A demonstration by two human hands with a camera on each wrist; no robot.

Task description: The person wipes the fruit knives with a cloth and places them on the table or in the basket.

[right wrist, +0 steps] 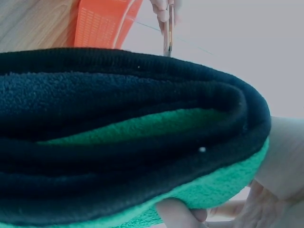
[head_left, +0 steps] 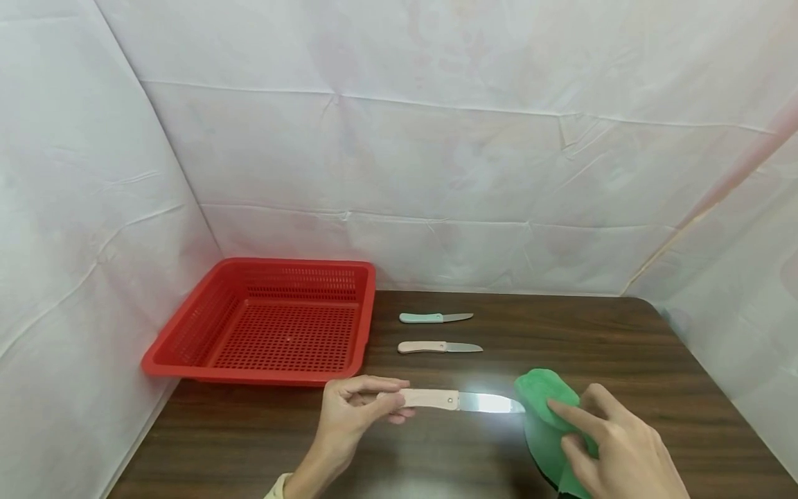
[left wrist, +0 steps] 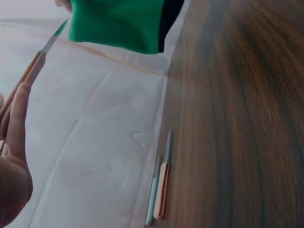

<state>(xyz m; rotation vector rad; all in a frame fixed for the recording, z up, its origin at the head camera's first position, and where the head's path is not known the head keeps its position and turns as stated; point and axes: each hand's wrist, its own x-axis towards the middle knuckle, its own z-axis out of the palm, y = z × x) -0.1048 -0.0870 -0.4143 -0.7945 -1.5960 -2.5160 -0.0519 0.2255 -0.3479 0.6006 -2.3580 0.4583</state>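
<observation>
My left hand (head_left: 358, 409) grips a small pink-handled knife (head_left: 430, 398) near the butt of its handle, thumb in front. The bright blade points right, its tip right at the edge of a folded green cloth (head_left: 542, 398). The right hand (head_left: 626, 443) holds that cloth with thumb and fingers. In the left wrist view the knife (left wrist: 35, 69) is raised, its tip close by the cloth (left wrist: 116, 23). From the right wrist, the dark-edged folds of the cloth (right wrist: 142, 128) fill much of the view and hide most of the blade.
Behind the hands, a mint-handled knife (head_left: 421, 318) and another pink-handled knife (head_left: 424, 346) lie on the dark wooden table (head_left: 580, 333), blades to the right. A red perforated basket (head_left: 299, 263) stands at the left. White sheeting (head_left: 436, 159) walls the back and sides.
</observation>
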